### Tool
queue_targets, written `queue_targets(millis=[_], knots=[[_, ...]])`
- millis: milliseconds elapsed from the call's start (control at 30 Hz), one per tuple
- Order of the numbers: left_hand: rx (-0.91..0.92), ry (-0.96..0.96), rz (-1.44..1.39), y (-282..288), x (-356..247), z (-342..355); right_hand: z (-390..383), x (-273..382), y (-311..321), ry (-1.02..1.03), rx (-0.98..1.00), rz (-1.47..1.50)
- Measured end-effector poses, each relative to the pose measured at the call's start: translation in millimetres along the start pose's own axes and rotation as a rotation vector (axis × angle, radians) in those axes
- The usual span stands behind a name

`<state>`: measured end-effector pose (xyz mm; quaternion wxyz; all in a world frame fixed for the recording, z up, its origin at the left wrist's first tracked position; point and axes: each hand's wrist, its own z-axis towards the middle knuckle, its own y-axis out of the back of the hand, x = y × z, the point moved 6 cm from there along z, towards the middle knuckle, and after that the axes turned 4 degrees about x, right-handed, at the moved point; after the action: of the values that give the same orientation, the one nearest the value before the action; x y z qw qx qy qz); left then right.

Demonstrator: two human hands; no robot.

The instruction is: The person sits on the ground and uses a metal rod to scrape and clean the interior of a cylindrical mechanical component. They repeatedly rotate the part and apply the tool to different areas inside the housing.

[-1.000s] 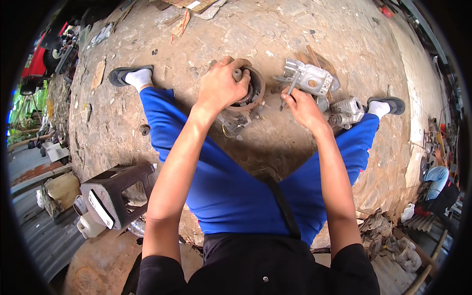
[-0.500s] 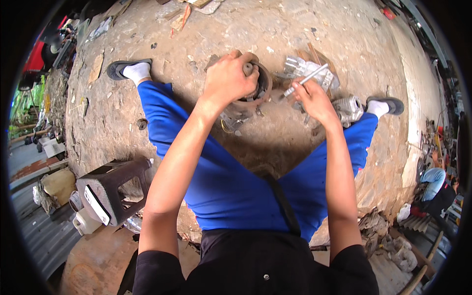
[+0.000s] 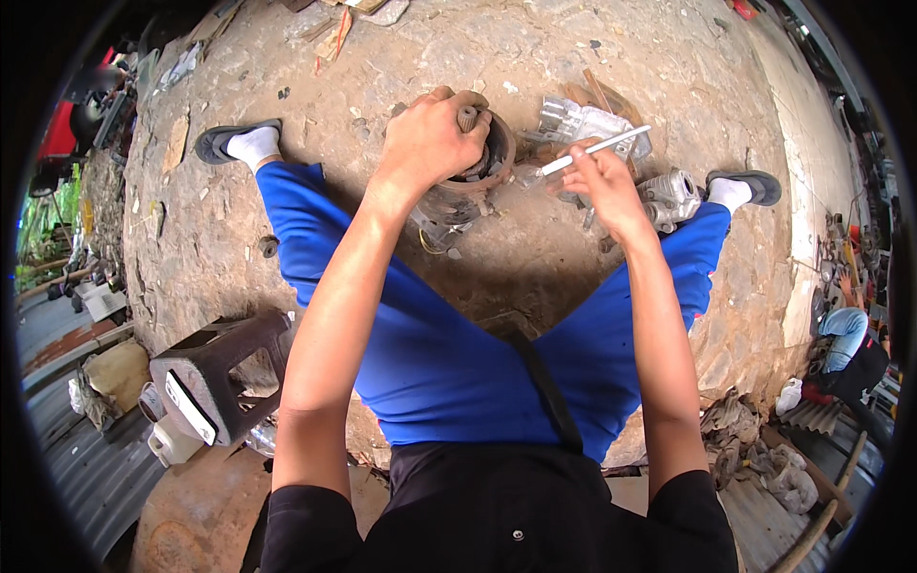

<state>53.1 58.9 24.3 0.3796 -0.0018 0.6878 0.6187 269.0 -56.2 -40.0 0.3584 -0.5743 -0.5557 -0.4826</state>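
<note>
1. The round, rust-brown metal housing (image 3: 504, 164) stands on the brown, rough stone ground (image 3: 535, 57) ahead of you, between your spread legs and left of centre. Its open mouth faces up, and your left hand covers much of it.
2. The silver-grey, blocky metal casting (image 3: 573, 122) lies to the right of the housing, apart from it and just beyond your right hand.
3. Your left hand (image 3: 430, 138) is curled around the stubby, ribbed, dark metal shaft (image 3: 467, 117), whose end pokes up between your thumb and index finger. You cannot tell how the hidden fingertips sit.
4. Your right hand (image 3: 604, 183) is raised in front of the blocky casting, pinching the slim, straight, whitish rod (image 3: 616, 141) between thumb and fingers.
5. The smaller, rounded, pale grey metal casting (image 3: 671, 199) rests on the ground between your right hand and your right foot.
6. The rod slants from lower left to upper right, its left end pointing toward the housing and well apart from it.
</note>
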Motion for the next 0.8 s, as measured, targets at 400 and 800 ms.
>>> queue_targets(millis=[400, 800], knots=[[0.011, 0.028, -0.016, 3, 3, -7, -17, 50, -14, 0.202, 0.285, 0.575], [-0.036, 0.004, -0.061, 8, 15, -10, -24, 62, -20, 0.227, 0.196, 0.469]])
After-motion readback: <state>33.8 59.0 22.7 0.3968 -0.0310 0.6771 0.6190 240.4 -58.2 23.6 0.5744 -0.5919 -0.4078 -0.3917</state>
